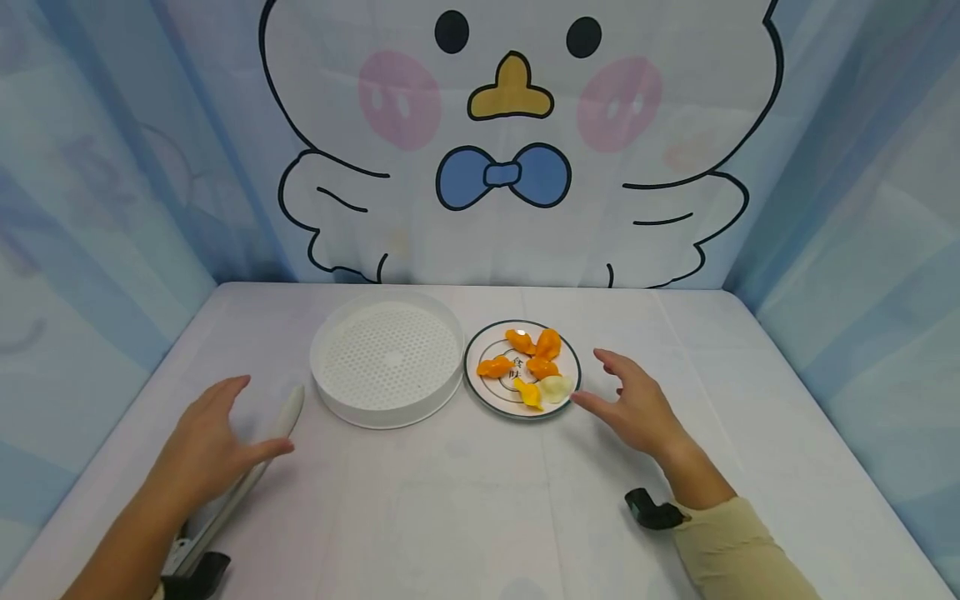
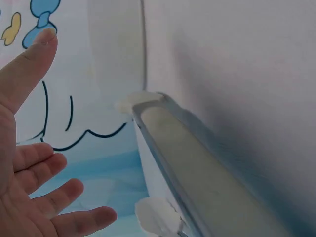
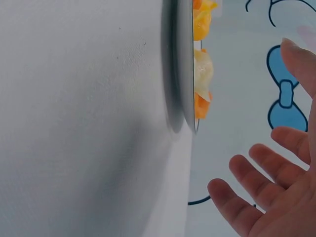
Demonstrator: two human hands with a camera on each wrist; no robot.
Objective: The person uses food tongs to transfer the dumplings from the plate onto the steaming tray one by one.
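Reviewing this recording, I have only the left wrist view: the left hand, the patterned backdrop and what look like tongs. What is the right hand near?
Observer: In the head view, the right hand is at the right edge of a dark-rimmed plate bearing dumpling-like pieces.
Operator: And on the plate's other side?
Observer: A round white perforated tray, right beside the plate's left rim.
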